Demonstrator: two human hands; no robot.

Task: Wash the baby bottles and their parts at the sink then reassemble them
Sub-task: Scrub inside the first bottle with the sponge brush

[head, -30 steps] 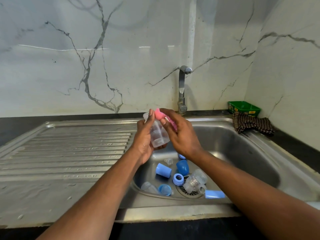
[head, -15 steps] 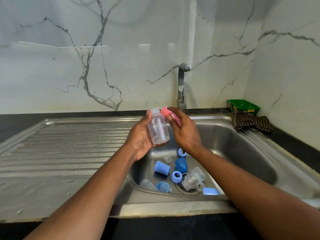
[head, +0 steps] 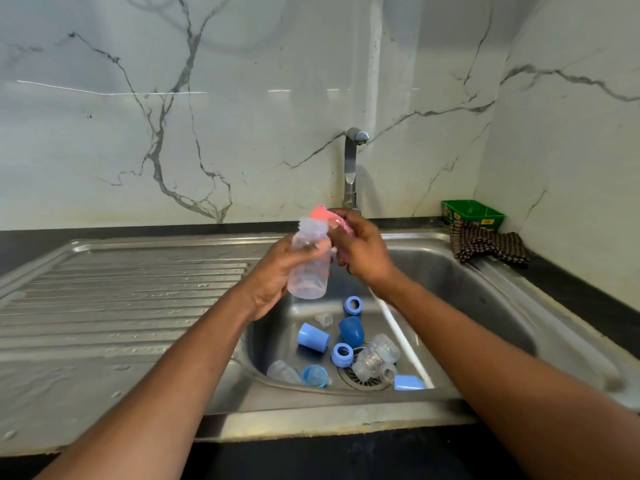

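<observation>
1. We see the clear bottle [head: 309, 263] held above the left part of the sink basin [head: 460, 289], standing nearly upright with its threaded neck at the top; a second ago it lay tilted with its mouth turned toward the left.
2. Our left hand [head: 277, 271] wraps the bottle from behind, fingers curled round its translucent, ribbed body.
3. Our right hand [head: 363, 252] pinches a pink sponge piece [head: 320, 214] at the bottle's mouth; both hands now sit slightly higher than before, just in front of the tap [head: 351, 168].
4. The basin holds loose parts, lying where they lay earlier: two pale blue rings [head: 353, 304], a pale blue cap [head: 312, 337] on its side, a dark blue cap [head: 351, 330], a small clear teat [head: 324, 319], a second clear bottle [head: 375, 356] lying over the drain grate [head: 360, 379], and another clear bottle [head: 284, 372] with a blue collar at the near rim.
5. The steel drainboard [head: 121, 299] to the left is ridged and beaded with water.
6. A green tray [head: 472, 213] and a checked cloth [head: 488, 245] sit at the right corner against veined marble.
</observation>
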